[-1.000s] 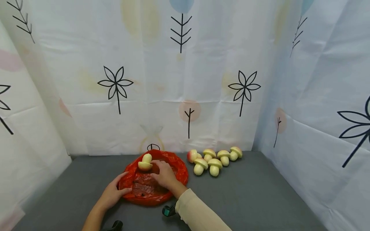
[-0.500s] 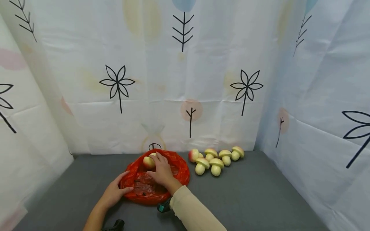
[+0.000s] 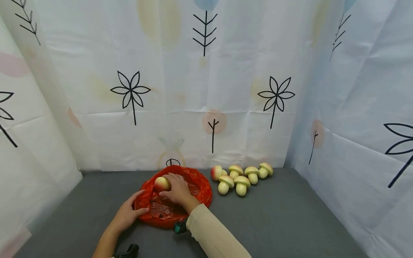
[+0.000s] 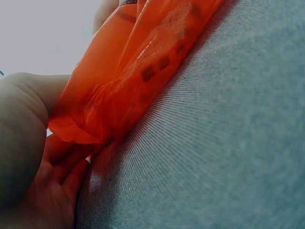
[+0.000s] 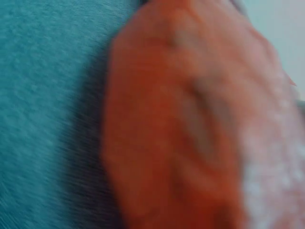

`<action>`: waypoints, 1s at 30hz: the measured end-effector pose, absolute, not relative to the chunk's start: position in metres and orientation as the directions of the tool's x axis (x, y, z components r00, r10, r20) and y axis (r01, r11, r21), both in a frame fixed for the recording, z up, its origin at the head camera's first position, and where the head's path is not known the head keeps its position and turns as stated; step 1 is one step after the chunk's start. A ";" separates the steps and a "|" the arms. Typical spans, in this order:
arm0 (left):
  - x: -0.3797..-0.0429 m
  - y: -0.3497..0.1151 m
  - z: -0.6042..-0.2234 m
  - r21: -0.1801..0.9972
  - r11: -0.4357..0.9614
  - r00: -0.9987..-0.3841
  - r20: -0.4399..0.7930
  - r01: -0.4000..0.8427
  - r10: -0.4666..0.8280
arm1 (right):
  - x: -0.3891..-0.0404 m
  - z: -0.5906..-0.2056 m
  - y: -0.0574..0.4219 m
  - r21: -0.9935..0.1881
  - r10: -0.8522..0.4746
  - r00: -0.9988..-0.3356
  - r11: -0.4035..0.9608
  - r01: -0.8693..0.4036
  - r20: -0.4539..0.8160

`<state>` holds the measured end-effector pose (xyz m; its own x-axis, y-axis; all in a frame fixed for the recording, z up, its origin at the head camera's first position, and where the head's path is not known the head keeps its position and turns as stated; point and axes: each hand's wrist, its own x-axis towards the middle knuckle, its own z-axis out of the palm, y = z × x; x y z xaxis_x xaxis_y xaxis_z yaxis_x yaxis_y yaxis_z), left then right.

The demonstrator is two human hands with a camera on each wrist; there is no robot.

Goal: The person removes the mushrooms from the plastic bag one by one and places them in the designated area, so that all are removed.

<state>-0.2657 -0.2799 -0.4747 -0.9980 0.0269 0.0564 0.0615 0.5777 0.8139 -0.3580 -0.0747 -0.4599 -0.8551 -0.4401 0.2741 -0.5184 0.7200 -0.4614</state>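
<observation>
A red plastic bag (image 3: pixel 161 223), its mouth spread wide, lies on the grey table. My left hand (image 3: pixel 126 214) holds the bag's left rim; the left wrist view shows its thumb on one side of the thin red film (image 4: pixel 128 71) and fingers on the other. Inside the bag's mouth my right hand (image 3: pixel 180 191) grips a toy mushroom (image 3: pixel 162 184) with a yellow and reddish cap, tipped so the cap faces me; its stem is hidden by the fingers. The right wrist view is blurred and filled mostly by the bag's red side (image 5: pixel 157 119).
Several similar toy mushrooms (image 3: pixel 241 185) stand or lie right of the bag, near the back curtain (image 3: pixel 180 136). One at their left, a red-tinged mushroom (image 3: pixel 216 172), lies on its side. A dark wrist strap (image 3: pixel 130 251) shows at the lower edge.
My right hand has closed on the mushroom in the bag and turned it from stem-up to cap facing me. The left hand stays at the rim.
</observation>
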 end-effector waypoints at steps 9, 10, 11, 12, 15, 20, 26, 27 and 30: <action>-0.266 -0.279 -0.476 0.809 0.584 -0.998 0.062 0.067 0.028 | -0.350 -0.462 -0.069 -0.562 -0.420 -0.842 0.628 -0.539 0.339; -0.266 -0.279 -0.476 0.808 0.586 -0.998 0.062 0.066 0.027 | -0.349 -0.462 -0.067 -0.562 -0.419 -0.841 0.626 -0.541 0.342; -0.266 -0.279 -0.475 0.807 0.586 -0.998 0.062 0.066 0.027 | -0.349 -0.461 -0.066 -0.564 -0.419 -0.841 0.624 -0.541 0.343; -0.266 -0.279 -0.475 0.806 0.588 -0.998 0.063 0.067 0.027 | -0.348 -0.461 -0.065 -0.561 -0.420 -0.840 0.625 -0.543 0.345; -0.266 -0.279 -0.475 0.803 0.591 -0.997 0.070 0.071 0.025 | -0.349 -0.460 -0.061 -0.554 -0.424 -0.830 0.618 -0.558 0.363; -0.266 -0.280 -0.474 0.799 0.597 -0.997 0.068 0.072 0.029 | -0.349 -0.457 -0.054 -0.520 -0.435 -0.814 0.627 -0.580 0.384; -0.267 -0.279 -0.476 0.796 0.601 -0.998 0.063 0.067 0.027 | -0.342 -0.453 -0.040 -0.510 -0.472 -0.798 0.614 -0.602 0.375; -0.267 -0.279 -0.476 0.797 0.600 -0.998 0.063 0.066 0.025 | -0.340 -0.452 -0.037 -0.506 -0.479 -0.793 0.610 -0.610 0.378; -0.269 -0.280 -0.476 0.798 0.599 -0.998 0.065 0.066 0.023 | -0.337 -0.449 -0.031 -0.487 -0.496 -0.776 0.605 -0.630 0.388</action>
<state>-0.2686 -0.2800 -0.4763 -0.9976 0.0235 0.0648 0.0660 0.5994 0.7977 -0.3372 -0.0309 -0.4490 -0.7764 -0.4965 0.3882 -0.6302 0.6046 -0.4871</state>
